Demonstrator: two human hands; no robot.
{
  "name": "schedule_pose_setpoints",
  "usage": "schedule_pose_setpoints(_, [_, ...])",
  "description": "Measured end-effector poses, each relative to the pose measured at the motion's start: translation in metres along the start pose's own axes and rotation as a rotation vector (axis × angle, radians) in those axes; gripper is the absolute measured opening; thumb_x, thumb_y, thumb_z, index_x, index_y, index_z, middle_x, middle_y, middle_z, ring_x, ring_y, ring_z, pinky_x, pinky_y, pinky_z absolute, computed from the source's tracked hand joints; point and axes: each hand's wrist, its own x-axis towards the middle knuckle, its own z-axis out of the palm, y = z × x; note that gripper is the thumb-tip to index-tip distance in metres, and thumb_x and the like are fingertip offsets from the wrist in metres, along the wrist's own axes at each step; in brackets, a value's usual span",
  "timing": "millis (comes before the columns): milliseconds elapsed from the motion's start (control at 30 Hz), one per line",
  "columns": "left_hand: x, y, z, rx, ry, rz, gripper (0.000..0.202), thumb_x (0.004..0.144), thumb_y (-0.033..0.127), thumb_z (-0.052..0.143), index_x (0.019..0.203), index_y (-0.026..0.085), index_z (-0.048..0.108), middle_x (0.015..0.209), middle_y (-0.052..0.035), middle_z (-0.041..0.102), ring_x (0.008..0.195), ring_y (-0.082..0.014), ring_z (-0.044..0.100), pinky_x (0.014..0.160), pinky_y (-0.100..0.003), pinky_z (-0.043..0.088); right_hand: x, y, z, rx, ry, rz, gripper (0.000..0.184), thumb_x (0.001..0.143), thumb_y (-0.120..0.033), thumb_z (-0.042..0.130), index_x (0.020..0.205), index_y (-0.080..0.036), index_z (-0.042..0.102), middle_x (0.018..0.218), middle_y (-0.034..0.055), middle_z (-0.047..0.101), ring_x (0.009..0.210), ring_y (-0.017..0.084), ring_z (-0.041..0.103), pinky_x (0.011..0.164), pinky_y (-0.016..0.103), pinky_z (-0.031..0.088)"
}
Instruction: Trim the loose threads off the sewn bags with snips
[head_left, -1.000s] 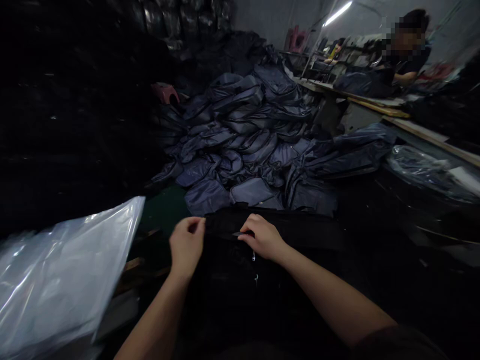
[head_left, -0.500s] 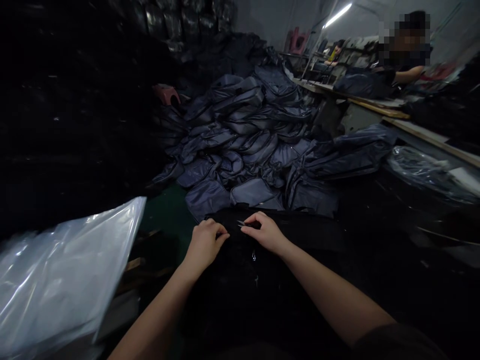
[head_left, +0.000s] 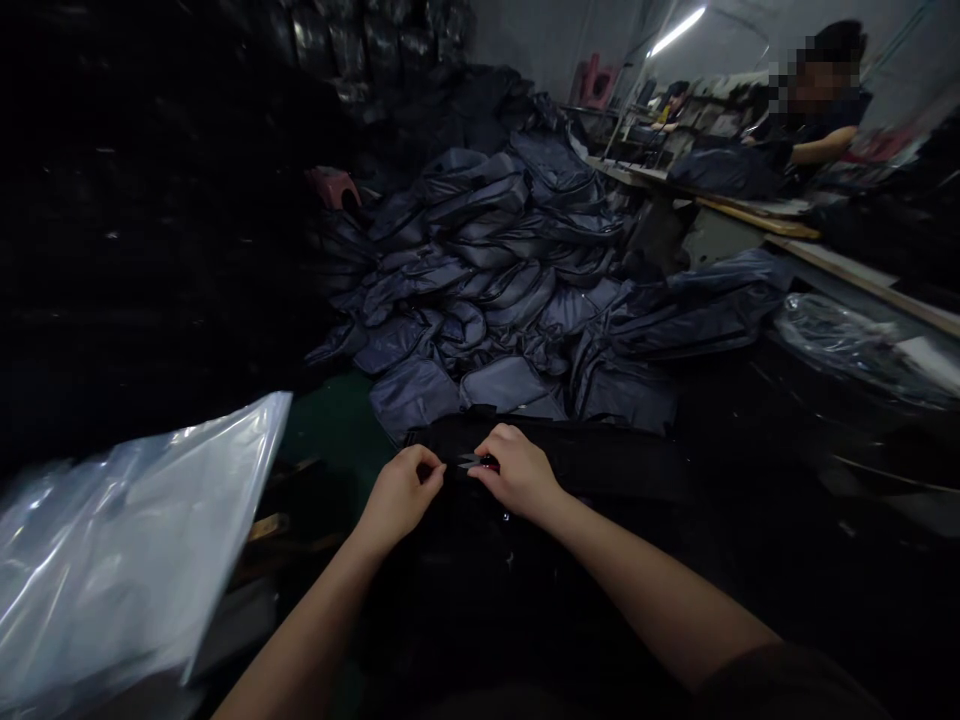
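My right hand (head_left: 519,470) is closed around a small pair of thread snips (head_left: 469,461), whose two pointed blades stand slightly apart and point left. A bit of red shows on the snips beside my fingers. Just left of the blade tips, my left hand (head_left: 401,492) pinches with thumb and forefinger. What it pinches is too small and dark to make out. Under both hands lies a black bag or cloth piece (head_left: 615,460); its outline fades into the darkness, and small shiny metal bits (head_left: 506,517) glint on it.
A heap of dark blue-grey bags (head_left: 487,260) fills the floor ahead. Clear plastic sheets (head_left: 135,540) lie at the left. A pink stool (head_left: 334,187) stands behind. At the right, a person (head_left: 825,130) sits by a long worktable (head_left: 862,265), with a bundle of clear plastic (head_left: 847,335) below.
Both hands have shifted slightly left. The snips' blades have moved closer to my left fingertips and show more fully. The person at the right has moved a little.
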Motion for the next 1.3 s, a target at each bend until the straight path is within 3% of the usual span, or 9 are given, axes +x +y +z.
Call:
schedule_pose_setpoints(300, [0.001,-0.005,-0.001,-0.112,0.004,-0.116,0.019,0.077,0.039,0.055,0.075,0.020,0.060,0.071,0.0010,0.063,0.063,-0.0151,0.057,0.058,-0.026,0.041,0.011,-0.019,0.004,-0.178,-0.094,-0.120,0.019,0.084,-0.040,0.060,0.086,-0.021,0.062,0.089,0.0016,0.056,0.088,0.017,0.048,0.064,0.026,0.039])
schedule_pose_setpoints(533, [0.000,-0.007,0.004,-0.111,0.051,-0.081,0.016,0.077,0.035,0.056,0.076,0.020,0.059,0.077,-0.0006,0.064,0.073,-0.0164,0.059,0.068,-0.028,0.045,0.011,-0.022,0.006,-0.201,-0.117,-0.133,0.017,0.085,-0.038,0.059,0.086,-0.021,0.062,0.090,0.0029,0.056,0.089,0.018,0.047,0.064,0.028,0.039])
schedule_pose_setpoints(833, [-0.003,-0.003,0.007,-0.078,0.085,-0.004,0.011,0.077,0.030,0.056,0.073,0.020,0.056,0.079,-0.0014,0.061,0.076,-0.0162,0.058,0.070,-0.029,0.045,0.011,-0.025,0.012,-0.214,-0.116,-0.149,0.014,0.086,-0.033,0.056,0.083,-0.021,0.061,0.088,0.0047,0.057,0.087,0.020,0.048,0.063,0.030,0.038])
schedule_pose_setpoints(967, [-0.004,-0.003,0.000,-0.045,0.191,0.041,0.012,0.077,0.031,0.056,0.072,0.020,0.057,0.081,-0.0021,0.062,0.078,-0.0161,0.058,0.073,-0.029,0.046,0.008,-0.024,0.012,-0.183,-0.101,-0.140,0.013,0.086,-0.032,0.057,0.081,-0.021,0.061,0.087,0.0047,0.057,0.087,0.020,0.048,0.064,0.029,0.039])
schedule_pose_setpoints(1133, [-0.001,-0.043,-0.030,0.033,0.507,-0.353,0.024,0.077,0.040,0.055,0.089,0.019,0.059,0.082,-0.0032,0.064,0.074,-0.0183,0.060,0.072,-0.032,0.048,0.008,-0.016,0.017,0.138,0.080,0.048,0.012,0.080,-0.031,0.064,0.086,-0.021,0.062,0.091,0.0027,0.057,0.086,0.018,0.053,0.070,0.028,0.043])
schedule_pose_setpoints(1233, [-0.002,-0.072,-0.041,0.077,0.499,-0.462,0.034,0.074,0.033,0.057,0.104,0.017,0.056,0.100,-0.0104,0.061,0.095,-0.0250,0.059,0.085,-0.042,0.046,0.010,-0.008,0.022,0.468,0.241,0.220,0.019,0.075,-0.034,0.067,0.086,-0.020,0.063,0.091,0.0034,0.057,0.082,0.017,0.057,0.071,0.029,0.047])
schedule_pose_setpoints(1300, [-0.004,-0.082,-0.041,0.122,0.488,-0.489,0.039,0.070,0.032,0.061,0.105,0.017,0.058,0.117,-0.0165,0.054,0.114,-0.0343,0.047,0.093,-0.055,0.037,0.011,-0.002,0.025,0.613,0.296,0.295,0.022,0.075,-0.038,0.066,0.086,-0.019,0.063,0.090,0.0039,0.060,0.081,0.017,0.059,0.072,0.030,0.048])
